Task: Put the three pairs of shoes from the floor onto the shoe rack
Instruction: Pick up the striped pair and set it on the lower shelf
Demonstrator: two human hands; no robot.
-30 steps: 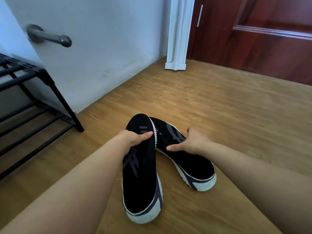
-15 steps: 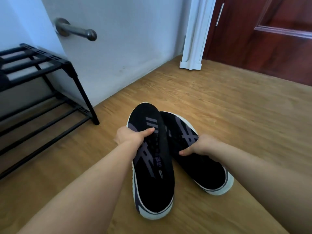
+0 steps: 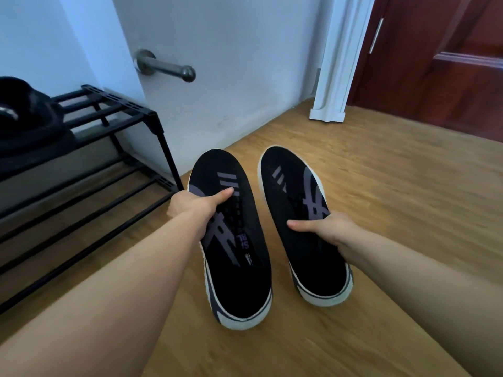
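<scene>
Black shoes [image 3: 288, 210] gripped, one in each of the hands — left [image 3: 194, 204], right [image 3: 326, 229] — beside the rack's [image 3: 128, 107] open end.

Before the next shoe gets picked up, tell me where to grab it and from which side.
Grip mid-length, as the left hand does on the left shoe: come from the outer side, thumb across the flat black upper, fingers under the sole. The low slip-on shape offers no other handle.

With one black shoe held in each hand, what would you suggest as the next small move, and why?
Probably swing both shoes left toward the shoe rack. The left hand grips the left shoe, the right hand the right shoe, and the rack's top shelf shows bare bars beside a dark item.
</scene>
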